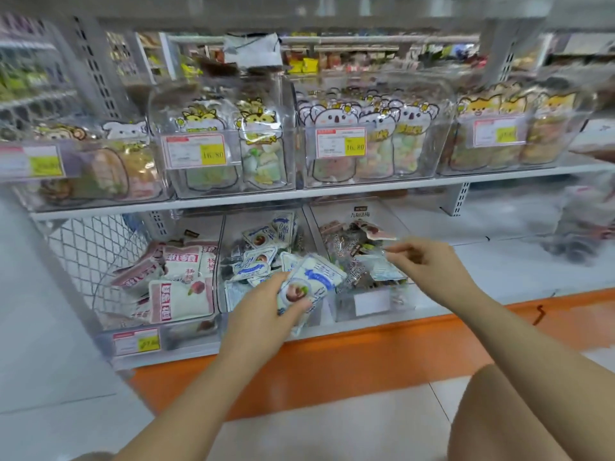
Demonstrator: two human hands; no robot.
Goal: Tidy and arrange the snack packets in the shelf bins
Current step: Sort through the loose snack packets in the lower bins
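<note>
— What do the packets look like, the ones in hand?

— White pouches with a blue banner and a round picture of a dark reddish fruit. The left hand (259,311) clamps a small sheaf of these white-and-blue packets (311,281), thumb on top and fingers curled beneath, just over the front of the middle bin (233,294) on the lower shelf (499,277). I make out at least two in the grip.

— And the other hand?

— The right hand (426,264) is above the right bin (346,307), with thumb and forefinger drawn together at the top edge of a pale see-through packet (382,269). Blur stops me telling whether they actually grip it.

— How many bins?

— Three clear ones below. The left bin (166,331) holds white-and-pink packets (181,301), at least five. The middle one holds more white-and-blue pouches, jumbled. The right one holds dark brown packets (346,247), too tangled to count.

— Above?

— Four upper bins (366,183) in a row, filled with upright animal-topped bags (336,119). Each has a yellow price tag (213,154); the lower left bin has a fifth.
</note>
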